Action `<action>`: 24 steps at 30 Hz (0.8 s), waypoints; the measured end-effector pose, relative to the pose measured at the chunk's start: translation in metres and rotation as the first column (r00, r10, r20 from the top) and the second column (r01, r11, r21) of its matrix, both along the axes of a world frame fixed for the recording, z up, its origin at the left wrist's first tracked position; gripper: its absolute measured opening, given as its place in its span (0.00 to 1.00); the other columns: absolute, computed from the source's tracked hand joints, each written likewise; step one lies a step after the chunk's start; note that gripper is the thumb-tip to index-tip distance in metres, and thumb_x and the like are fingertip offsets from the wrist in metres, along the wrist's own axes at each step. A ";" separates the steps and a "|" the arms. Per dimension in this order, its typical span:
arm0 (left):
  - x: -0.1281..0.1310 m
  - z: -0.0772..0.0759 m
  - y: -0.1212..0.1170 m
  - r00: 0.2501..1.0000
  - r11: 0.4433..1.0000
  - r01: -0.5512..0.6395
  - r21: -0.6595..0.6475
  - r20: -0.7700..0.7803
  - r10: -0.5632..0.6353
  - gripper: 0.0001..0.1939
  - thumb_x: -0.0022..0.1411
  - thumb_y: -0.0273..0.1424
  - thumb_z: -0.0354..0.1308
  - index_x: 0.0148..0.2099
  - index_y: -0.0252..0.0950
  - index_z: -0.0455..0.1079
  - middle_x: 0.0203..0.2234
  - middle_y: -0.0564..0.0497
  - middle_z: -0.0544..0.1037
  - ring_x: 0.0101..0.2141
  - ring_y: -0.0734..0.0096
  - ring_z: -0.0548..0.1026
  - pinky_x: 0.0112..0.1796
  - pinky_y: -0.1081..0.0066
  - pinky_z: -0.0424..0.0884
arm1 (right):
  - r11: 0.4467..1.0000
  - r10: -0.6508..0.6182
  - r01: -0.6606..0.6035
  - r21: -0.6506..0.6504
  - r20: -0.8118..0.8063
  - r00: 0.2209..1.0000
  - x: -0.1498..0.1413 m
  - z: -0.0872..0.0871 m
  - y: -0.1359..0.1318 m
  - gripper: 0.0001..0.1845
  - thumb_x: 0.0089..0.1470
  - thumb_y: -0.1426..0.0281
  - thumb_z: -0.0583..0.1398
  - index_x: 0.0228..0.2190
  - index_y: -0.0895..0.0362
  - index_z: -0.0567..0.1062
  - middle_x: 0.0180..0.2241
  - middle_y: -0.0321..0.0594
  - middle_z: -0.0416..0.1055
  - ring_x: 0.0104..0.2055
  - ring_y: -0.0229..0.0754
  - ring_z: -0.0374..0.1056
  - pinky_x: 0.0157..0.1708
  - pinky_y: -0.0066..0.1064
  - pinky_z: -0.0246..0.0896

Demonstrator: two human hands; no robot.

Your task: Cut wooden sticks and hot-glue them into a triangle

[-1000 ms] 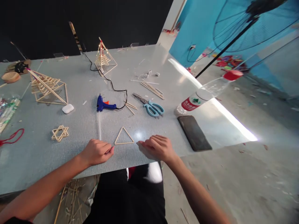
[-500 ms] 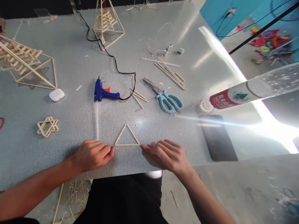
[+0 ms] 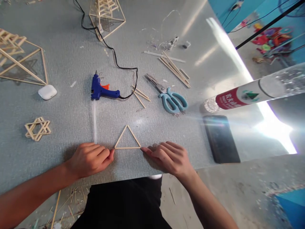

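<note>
Your left hand (image 3: 89, 160) is loosely curled, its thumb and forefinger tips together at the left corner of the stick triangle (image 3: 127, 148). Your right hand (image 3: 172, 159) lies half folded on the other side, a leading fingertip at the right corner. At this angle you can't fairly tell whether either hand pinches the wood or only presses against it.

The triangle lies flat on the surface (image 3: 71, 127) between your hands, near the edge closest to you, its apex pointing away. Expect it to be very light, and each stick stiff; the corners are likely the weak spots, and the apex seems slightly parted. The sticks should feel dry rather than slippery. Take hold low, by the two base corners or along the base stick, with light, even pressure, since a squeeze could skew the shape.

Farther out are the blue glue gun (image 3: 105, 91), the scissors (image 3: 164, 89) and, to your left, a six-pointed stick star (image 3: 44, 128).

Compared with a second ago, your right fingertip has closed the small gap to its corner, and your view has tipped down, so the bottle (image 3: 250, 92) has lost its red cap from sight.
</note>
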State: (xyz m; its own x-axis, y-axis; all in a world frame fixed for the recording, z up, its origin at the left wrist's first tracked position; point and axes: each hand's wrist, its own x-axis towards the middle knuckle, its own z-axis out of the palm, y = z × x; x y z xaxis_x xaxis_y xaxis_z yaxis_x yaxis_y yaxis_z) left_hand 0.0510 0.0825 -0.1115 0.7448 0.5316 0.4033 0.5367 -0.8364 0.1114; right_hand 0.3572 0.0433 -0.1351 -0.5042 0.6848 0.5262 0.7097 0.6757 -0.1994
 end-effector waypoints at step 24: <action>0.001 0.002 0.000 1.000 1.000 0.005 0.010 -0.014 -0.005 0.20 0.64 0.27 0.62 0.22 0.38 0.59 0.15 0.61 0.60 0.17 0.78 0.60 0.21 0.68 0.57 | 0.999 -0.030 0.030 -0.025 0.006 1.000 0.001 -0.007 -0.003 0.21 0.53 0.73 0.70 0.27 0.53 0.61 0.20 0.26 0.59 0.21 0.31 0.52 0.22 0.33 0.47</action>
